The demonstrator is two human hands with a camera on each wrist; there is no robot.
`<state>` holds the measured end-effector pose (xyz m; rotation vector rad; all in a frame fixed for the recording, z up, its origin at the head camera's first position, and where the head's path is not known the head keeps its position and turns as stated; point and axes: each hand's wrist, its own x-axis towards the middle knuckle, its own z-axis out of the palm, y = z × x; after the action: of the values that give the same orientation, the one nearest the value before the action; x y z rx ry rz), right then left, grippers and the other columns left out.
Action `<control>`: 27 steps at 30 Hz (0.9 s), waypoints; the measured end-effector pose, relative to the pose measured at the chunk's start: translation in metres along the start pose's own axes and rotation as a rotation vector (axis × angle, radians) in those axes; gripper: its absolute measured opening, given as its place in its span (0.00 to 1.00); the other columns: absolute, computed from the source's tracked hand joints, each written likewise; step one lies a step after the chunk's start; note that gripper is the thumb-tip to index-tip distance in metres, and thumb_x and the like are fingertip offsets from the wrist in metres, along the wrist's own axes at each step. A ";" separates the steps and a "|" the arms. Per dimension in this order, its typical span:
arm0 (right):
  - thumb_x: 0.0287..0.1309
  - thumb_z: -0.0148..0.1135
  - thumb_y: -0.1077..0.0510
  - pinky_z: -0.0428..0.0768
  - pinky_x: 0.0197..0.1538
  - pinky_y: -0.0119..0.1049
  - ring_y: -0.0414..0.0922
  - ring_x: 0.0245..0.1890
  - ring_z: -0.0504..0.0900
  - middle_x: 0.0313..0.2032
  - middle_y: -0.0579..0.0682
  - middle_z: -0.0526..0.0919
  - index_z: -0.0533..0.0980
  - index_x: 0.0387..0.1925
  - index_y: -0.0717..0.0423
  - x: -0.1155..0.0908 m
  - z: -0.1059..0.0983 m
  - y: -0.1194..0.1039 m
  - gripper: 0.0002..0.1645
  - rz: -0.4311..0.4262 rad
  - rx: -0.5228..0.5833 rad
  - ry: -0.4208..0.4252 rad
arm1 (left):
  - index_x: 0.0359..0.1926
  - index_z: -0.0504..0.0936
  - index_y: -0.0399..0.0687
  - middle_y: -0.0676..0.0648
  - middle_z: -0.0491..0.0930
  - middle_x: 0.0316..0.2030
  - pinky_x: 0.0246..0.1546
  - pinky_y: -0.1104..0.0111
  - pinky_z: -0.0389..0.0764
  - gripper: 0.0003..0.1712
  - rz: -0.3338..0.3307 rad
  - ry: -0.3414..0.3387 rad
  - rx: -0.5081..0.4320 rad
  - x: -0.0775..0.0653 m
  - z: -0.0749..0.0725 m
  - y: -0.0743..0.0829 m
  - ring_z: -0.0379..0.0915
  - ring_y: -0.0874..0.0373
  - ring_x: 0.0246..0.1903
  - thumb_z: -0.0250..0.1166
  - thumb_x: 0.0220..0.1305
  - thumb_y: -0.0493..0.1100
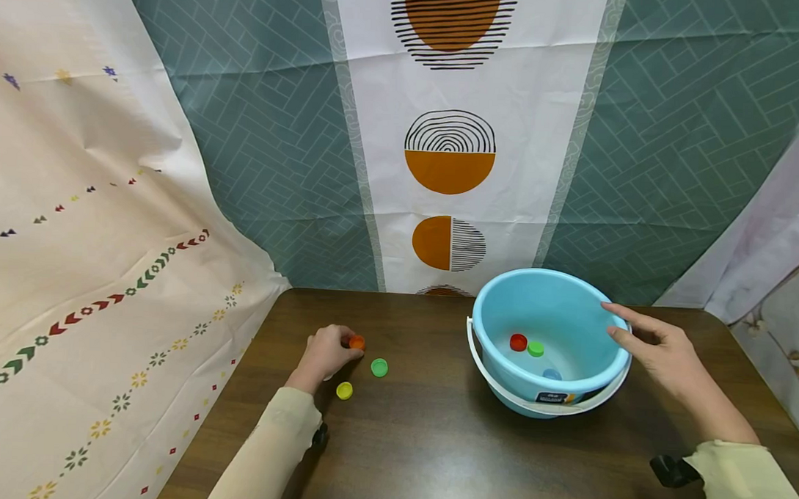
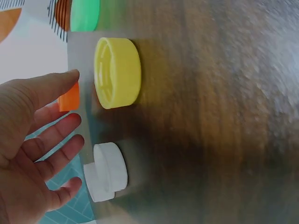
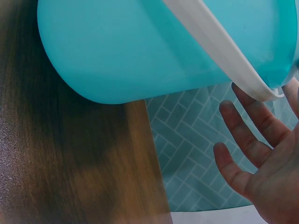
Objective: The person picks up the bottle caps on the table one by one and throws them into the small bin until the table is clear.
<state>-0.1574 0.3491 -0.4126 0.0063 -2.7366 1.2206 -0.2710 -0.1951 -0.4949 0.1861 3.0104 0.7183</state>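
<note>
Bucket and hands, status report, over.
Left hand pinching orange cap. Right hand at bucket rim. Handle down, clear of opening.

The left hand pinches an orange cap near green and yellow caps on the table, while the right hand touches a blue bucket holding three caps.

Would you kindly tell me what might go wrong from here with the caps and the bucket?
The orange cap could slip, since the left hand merely pinches it. That hand might also knock the yellow cap or green cap lying close by. The bucket may shift or tip if the right hand, at its rim, pushes.
</note>
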 end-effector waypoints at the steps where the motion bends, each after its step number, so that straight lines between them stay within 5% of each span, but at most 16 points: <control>1: 0.61 0.56 0.42 0.67 0.39 0.18 0.16 0.49 0.58 0.63 0.40 0.68 0.67 0.64 0.35 0.000 0.000 0.000 0.29 -0.004 -0.002 -0.002 | 0.40 0.84 0.53 0.52 0.83 0.37 0.50 0.52 0.65 0.18 0.001 0.006 -0.008 0.000 0.000 0.001 0.75 0.54 0.38 0.72 0.49 0.54; 11: 0.60 0.56 0.41 0.67 0.40 0.18 0.17 0.49 0.59 0.62 0.40 0.69 0.67 0.63 0.34 -0.002 0.000 -0.003 0.29 -0.002 0.002 -0.007 | 0.44 0.82 0.55 0.54 0.82 0.37 0.39 0.64 0.79 0.19 0.015 0.057 -0.128 0.002 -0.002 0.013 0.76 0.59 0.35 0.71 0.50 0.53; 20: 0.60 0.55 0.39 0.66 0.44 0.27 0.22 0.54 0.60 0.63 0.40 0.67 0.67 0.63 0.31 -0.003 0.001 -0.003 0.29 0.027 -0.021 -0.011 | 0.44 0.81 0.53 0.53 0.83 0.38 0.43 0.63 0.80 0.20 0.074 0.119 -0.246 0.007 -0.003 0.027 0.78 0.58 0.39 0.72 0.49 0.51; 27: 0.60 0.55 0.39 0.65 0.42 0.21 0.18 0.51 0.59 0.62 0.37 0.68 0.67 0.63 0.31 -0.003 0.001 -0.003 0.28 0.021 -0.013 -0.005 | 0.43 0.82 0.53 0.53 0.83 0.36 0.42 0.63 0.80 0.18 0.115 0.177 -0.260 0.007 -0.006 0.040 0.79 0.60 0.38 0.72 0.49 0.50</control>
<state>-0.1542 0.3459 -0.4118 -0.0205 -2.7559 1.2099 -0.2737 -0.1617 -0.4719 0.3019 3.0464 1.1871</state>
